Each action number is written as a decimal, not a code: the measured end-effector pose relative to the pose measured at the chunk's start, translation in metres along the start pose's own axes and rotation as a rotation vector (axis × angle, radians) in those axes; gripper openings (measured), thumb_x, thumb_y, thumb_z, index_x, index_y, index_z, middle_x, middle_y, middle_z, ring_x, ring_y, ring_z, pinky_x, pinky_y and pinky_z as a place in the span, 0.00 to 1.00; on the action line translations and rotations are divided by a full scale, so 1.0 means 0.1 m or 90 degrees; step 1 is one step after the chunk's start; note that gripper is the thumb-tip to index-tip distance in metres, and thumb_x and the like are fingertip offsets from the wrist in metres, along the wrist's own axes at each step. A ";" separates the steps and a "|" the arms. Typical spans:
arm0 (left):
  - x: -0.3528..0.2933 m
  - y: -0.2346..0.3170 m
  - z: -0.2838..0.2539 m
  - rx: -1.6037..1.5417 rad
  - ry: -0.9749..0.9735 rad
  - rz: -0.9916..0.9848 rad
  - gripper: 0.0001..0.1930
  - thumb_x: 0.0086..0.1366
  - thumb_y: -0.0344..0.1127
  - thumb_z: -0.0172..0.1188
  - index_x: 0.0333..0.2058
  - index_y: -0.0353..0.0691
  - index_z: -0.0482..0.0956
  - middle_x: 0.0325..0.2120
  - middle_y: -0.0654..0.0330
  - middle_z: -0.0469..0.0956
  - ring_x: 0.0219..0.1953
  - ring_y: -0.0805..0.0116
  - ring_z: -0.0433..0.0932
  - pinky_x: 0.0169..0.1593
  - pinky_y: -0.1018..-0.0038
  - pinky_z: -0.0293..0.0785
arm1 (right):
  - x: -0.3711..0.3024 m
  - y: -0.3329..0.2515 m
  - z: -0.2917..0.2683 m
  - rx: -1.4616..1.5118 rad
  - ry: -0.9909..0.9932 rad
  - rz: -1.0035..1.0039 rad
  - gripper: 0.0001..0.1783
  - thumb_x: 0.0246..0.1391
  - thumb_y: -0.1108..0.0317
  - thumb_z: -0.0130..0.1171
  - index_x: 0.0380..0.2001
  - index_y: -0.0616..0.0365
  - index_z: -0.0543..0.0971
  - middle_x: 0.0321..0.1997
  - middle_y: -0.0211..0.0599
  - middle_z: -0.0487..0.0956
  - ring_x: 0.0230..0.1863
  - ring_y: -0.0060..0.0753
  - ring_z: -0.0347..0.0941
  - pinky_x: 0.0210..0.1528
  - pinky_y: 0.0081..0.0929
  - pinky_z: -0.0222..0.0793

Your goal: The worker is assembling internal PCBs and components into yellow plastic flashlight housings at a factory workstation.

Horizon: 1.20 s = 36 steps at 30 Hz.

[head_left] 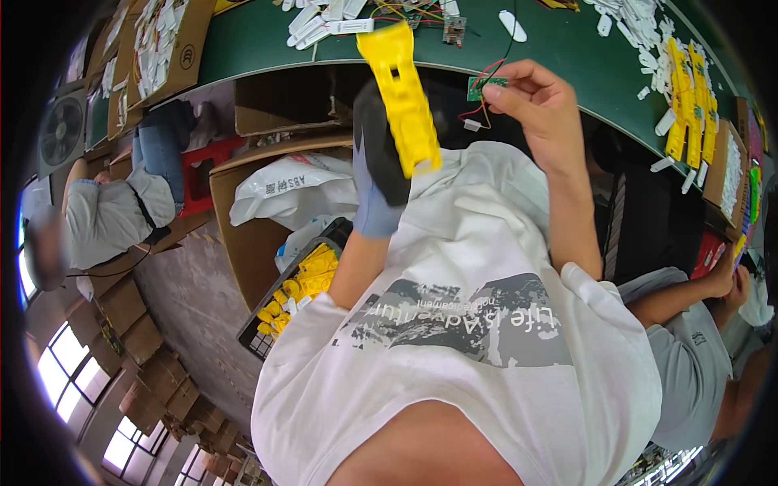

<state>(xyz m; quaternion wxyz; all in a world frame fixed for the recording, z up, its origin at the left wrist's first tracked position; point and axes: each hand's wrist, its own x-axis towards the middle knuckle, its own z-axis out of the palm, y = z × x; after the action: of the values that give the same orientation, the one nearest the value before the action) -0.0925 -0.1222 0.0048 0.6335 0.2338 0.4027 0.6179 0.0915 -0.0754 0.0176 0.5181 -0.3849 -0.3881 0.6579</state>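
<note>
My left hand (374, 158), in a black and pale-blue work glove, is closed on a long yellow plastic casing (401, 101). The casing is held up at the table's near edge, with a small square hole near its upper end; it hides the glove's fingertips. To its right, my bare right hand (541, 105) pinches a small green circuit board (485, 84) between thumb and fingers. Red, black and yellowish wires run from the board, and a small white connector (472, 125) dangles below it. Casing and board are apart.
On the green table (251, 40) lie white plastic pieces (324, 24), a loose white cover (512, 26), wires and a small metal-framed part (454, 31). Yellow casings (689, 105) line up at right. A crate (263, 336) of yellow parts stands at my left. Co-workers sit on both sides.
</note>
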 end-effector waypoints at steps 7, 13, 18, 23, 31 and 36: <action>0.37 0.15 0.20 -0.001 -0.081 0.064 0.18 0.67 0.43 0.45 0.49 0.38 0.61 0.39 0.56 0.72 0.40 0.67 0.75 0.44 0.72 0.72 | 0.24 -0.12 0.22 -0.145 -0.062 -0.114 0.12 0.46 0.76 0.63 0.36 0.66 0.76 0.31 0.33 0.77 0.33 0.18 0.75 0.36 0.14 0.71; 0.32 0.12 0.28 -0.012 -0.126 -0.010 0.18 0.67 0.41 0.44 0.50 0.36 0.62 0.40 0.56 0.72 0.39 0.69 0.75 0.42 0.74 0.74 | 0.35 -0.04 0.28 -0.196 -0.039 -0.147 0.12 0.47 0.74 0.63 0.36 0.65 0.76 0.31 0.32 0.78 0.33 0.17 0.74 0.38 0.14 0.71; 0.31 0.06 0.25 0.047 -0.131 0.013 0.19 0.67 0.41 0.45 0.50 0.35 0.63 0.40 0.56 0.73 0.40 0.70 0.75 0.42 0.75 0.73 | 0.31 0.08 0.24 -0.174 0.002 -0.176 0.10 0.48 0.74 0.63 0.35 0.65 0.77 0.31 0.33 0.78 0.33 0.18 0.74 0.39 0.14 0.70; 0.31 0.01 0.25 0.079 -0.110 0.020 0.19 0.67 0.42 0.44 0.51 0.35 0.63 0.39 0.56 0.74 0.37 0.70 0.76 0.41 0.75 0.73 | 0.33 0.12 0.26 -0.128 0.030 -0.179 0.09 0.49 0.74 0.62 0.34 0.65 0.77 0.31 0.33 0.78 0.34 0.18 0.74 0.39 0.14 0.70; 0.27 0.07 0.30 0.164 -0.127 0.028 0.19 0.67 0.42 0.45 0.51 0.35 0.64 0.39 0.55 0.74 0.38 0.69 0.76 0.42 0.75 0.74 | 0.31 0.15 0.24 -0.141 0.040 -0.213 0.08 0.49 0.73 0.62 0.33 0.64 0.77 0.29 0.30 0.77 0.31 0.16 0.71 0.37 0.13 0.68; 0.27 0.00 0.27 0.156 -0.110 0.029 0.19 0.68 0.42 0.45 0.51 0.35 0.64 0.40 0.55 0.74 0.38 0.69 0.76 0.42 0.74 0.74 | 0.28 0.15 0.29 -0.152 0.069 -0.227 0.08 0.48 0.71 0.64 0.31 0.64 0.77 0.26 0.27 0.75 0.28 0.13 0.68 0.32 0.10 0.65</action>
<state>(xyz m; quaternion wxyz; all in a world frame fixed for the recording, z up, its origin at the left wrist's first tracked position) -0.0733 -0.0909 0.0141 0.6185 0.3707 0.4140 0.5556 0.0548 -0.0536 0.0122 0.5974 -0.4035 -0.4968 0.4833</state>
